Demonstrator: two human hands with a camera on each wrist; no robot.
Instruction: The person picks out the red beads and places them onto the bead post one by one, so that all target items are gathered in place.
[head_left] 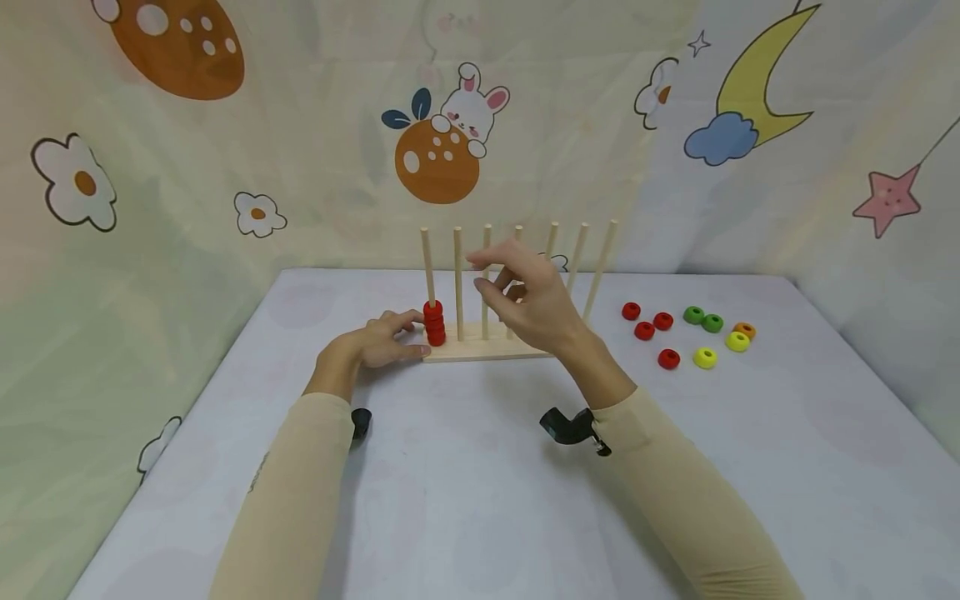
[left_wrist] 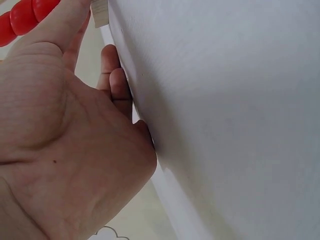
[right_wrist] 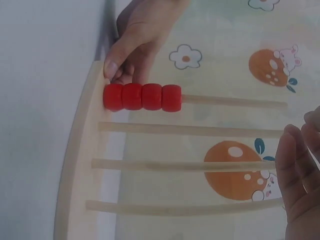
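A wooden peg rack (head_left: 483, 352) with several upright rods stands on the table. Stacked on its leftmost rod (head_left: 427, 267) are several red beads (head_left: 435, 323), which show side by side in the right wrist view. My left hand (head_left: 382, 340) holds the left end of the base, thumb at the front edge and fingers behind. My right hand (head_left: 536, 300) hovers before the middle rods, thumb and forefinger apart, with no bead visible between them. In the right wrist view, its fingers (right_wrist: 295, 165) appear at the right edge, by the rod tips.
Loose beads lie on the table right of the rack: several red (head_left: 644, 331), two green (head_left: 712, 323), two yellow (head_left: 705, 357) and an orange one (head_left: 745, 330). A patterned cloth (head_left: 322, 167) hangs behind the white tabletop (head_left: 465, 500).
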